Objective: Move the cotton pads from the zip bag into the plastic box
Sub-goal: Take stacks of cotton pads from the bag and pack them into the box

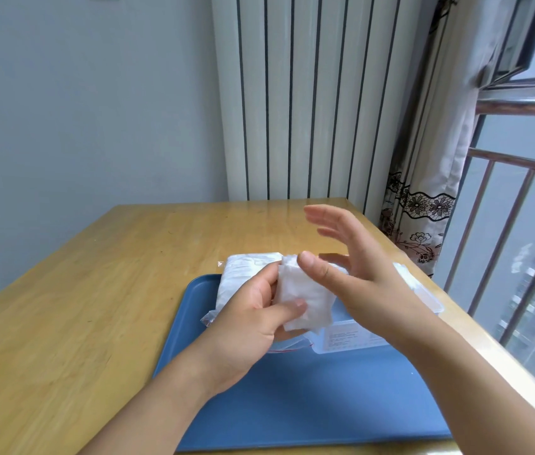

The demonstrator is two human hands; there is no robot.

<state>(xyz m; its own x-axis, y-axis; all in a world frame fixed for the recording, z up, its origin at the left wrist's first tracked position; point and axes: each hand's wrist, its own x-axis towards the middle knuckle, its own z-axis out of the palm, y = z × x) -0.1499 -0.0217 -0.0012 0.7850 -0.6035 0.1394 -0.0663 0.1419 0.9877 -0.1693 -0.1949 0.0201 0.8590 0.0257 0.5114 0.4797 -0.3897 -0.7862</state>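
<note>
The wooden table point(79, 290) carries a blue tray point(292, 405) at its near right; the tray keeps all task items in one work area. At the tray's far left lies the zip bag point(243, 274), white and bulky, apparently with pads inside, its red-lined mouth toward the near side; much of it is hidden behind the hands. The left hand point(253, 323) is raised above the tray, thumb and fingers clamped on a stack of cotton pads point(305, 300); the stack is clear of the bag and not yet in the box, held upright, probably for squaring or handover. The right hand point(351, 274) is just beside the stack, fingers spread and extended, gripping nothing; its thumb is near the stack's top edge; contact cannot be confirmed. Beneath and right of it sits the plastic box point(351, 339), translucent, on the tray's right side, close to the bag so that the transfer path is short.
</note>
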